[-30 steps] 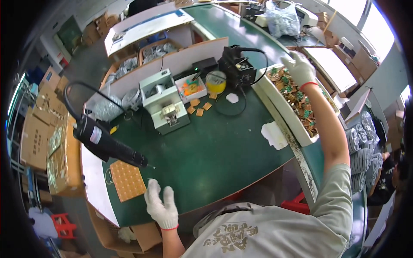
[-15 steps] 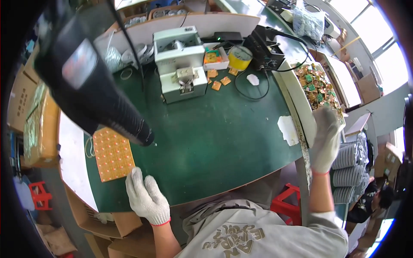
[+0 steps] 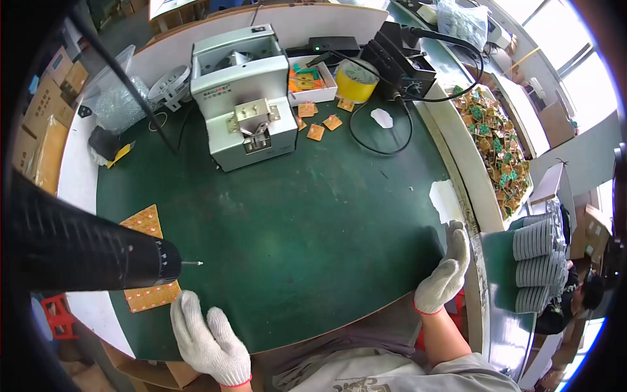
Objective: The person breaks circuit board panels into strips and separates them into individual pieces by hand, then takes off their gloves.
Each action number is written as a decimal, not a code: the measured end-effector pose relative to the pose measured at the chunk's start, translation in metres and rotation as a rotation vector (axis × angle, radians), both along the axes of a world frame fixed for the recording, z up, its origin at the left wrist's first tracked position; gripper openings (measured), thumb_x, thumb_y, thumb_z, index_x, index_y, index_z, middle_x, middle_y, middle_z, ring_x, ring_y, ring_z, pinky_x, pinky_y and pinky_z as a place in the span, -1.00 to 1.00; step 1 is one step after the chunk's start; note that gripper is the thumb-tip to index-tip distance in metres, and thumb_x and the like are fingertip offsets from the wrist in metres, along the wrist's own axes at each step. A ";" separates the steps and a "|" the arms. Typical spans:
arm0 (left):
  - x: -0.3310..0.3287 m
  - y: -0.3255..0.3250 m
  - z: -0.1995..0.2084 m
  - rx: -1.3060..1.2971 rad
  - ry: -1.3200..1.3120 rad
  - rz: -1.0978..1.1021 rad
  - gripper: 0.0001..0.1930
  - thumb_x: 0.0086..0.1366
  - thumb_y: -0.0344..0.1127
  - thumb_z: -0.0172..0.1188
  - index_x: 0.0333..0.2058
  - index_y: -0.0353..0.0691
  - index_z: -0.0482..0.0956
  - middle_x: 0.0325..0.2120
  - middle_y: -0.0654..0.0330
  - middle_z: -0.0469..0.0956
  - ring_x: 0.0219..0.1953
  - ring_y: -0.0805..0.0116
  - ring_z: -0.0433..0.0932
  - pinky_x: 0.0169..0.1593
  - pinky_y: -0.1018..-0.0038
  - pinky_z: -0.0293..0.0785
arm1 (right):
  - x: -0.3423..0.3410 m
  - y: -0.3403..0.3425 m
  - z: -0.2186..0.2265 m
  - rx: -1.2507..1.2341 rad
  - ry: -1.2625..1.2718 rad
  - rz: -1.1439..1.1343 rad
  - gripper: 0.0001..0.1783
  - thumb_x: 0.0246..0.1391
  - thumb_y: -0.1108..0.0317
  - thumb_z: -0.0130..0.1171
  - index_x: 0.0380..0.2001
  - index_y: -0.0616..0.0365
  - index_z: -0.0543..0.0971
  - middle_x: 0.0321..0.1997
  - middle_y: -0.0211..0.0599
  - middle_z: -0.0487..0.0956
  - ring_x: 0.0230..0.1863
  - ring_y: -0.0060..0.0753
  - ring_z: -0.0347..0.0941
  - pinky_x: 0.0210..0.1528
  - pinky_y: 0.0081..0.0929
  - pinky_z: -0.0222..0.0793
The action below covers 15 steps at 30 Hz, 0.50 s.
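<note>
at the near edge of the bench [image 3: 281, 215], below which a grey shirt [image 3: 366, 380] shows, the left hand [image 3: 208, 338] wears a white knitted glove with a red cuff; its fingers [image 3: 188, 313] are stretched out and released, beside the near right corner of an orange patterned sheet [image 3: 145, 223]. whether they touch it i cannot tell. the sheet lies flat at the left of the bench, its middle hidden by a black power tool [image 3: 98, 247] that crosses in front of it, thin metal tip pointing right. the right hand [image 3: 443, 277], gloved alike, has nothing in it, fingers straight and together, pointing away, just short of a white paper scrap [image 3: 445, 201].

to the right of that scrap runs a long white tray [image 3: 469, 162] heaped with small orange and green pieces [image 3: 493, 140], and grey curved parts [image 3: 539, 245] stand stacked nearby. farther off sits a silver machine [image 3: 251, 98], with small orange squares [image 3: 315, 132] loose to its right. behind these squares are a small white box [image 3: 315, 96] of orange and green bits, a yellow roll [image 3: 356, 83] and a black device [image 3: 400, 68] with a looped cable [image 3: 413, 134].
</note>
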<state>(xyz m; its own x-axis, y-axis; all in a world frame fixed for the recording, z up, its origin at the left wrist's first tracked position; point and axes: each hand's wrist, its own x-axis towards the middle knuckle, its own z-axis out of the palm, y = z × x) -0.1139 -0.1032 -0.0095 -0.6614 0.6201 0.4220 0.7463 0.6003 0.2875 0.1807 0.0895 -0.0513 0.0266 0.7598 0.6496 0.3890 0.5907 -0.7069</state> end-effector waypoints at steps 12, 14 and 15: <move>0.011 0.002 0.003 0.027 -0.050 -0.048 -0.68 0.42 -0.31 0.11 0.05 -0.35 0.59 -0.02 -0.07 0.63 -0.07 -0.06 0.62 0.06 0.21 0.51 | -0.003 -0.002 0.032 -0.040 -0.327 -0.075 -0.46 0.17 0.28 0.22 0.15 0.40 0.48 0.28 0.18 0.48 0.26 0.21 0.45 0.32 -0.06 0.35; 0.015 0.009 0.006 0.053 -0.045 -0.105 -0.69 0.41 -0.30 0.12 0.01 -0.36 0.60 -0.07 -0.04 0.64 -0.13 -0.05 0.62 0.01 0.21 0.52 | -0.006 -0.001 0.034 -0.053 -0.378 -0.080 -0.47 0.12 0.31 0.27 0.12 0.38 0.50 0.26 0.19 0.50 0.23 0.25 0.46 0.30 -0.05 0.37; 0.015 0.011 0.008 0.064 -0.043 -0.133 -0.70 0.40 -0.30 0.13 -0.01 -0.36 0.60 -0.10 -0.03 0.65 -0.16 -0.05 0.62 -0.02 0.20 0.52 | -0.007 0.001 0.034 -0.060 -0.405 -0.081 -0.47 0.09 0.32 0.29 0.10 0.37 0.52 0.24 0.19 0.51 0.22 0.27 0.47 0.30 -0.05 0.38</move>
<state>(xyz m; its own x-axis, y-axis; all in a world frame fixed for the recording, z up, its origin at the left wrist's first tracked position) -0.0987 -0.0919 -0.0018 -0.5933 0.6761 0.4368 0.8043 0.4762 0.3554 0.1733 0.0902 -0.0169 -0.1608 0.8025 0.5746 0.6863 0.5093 -0.5192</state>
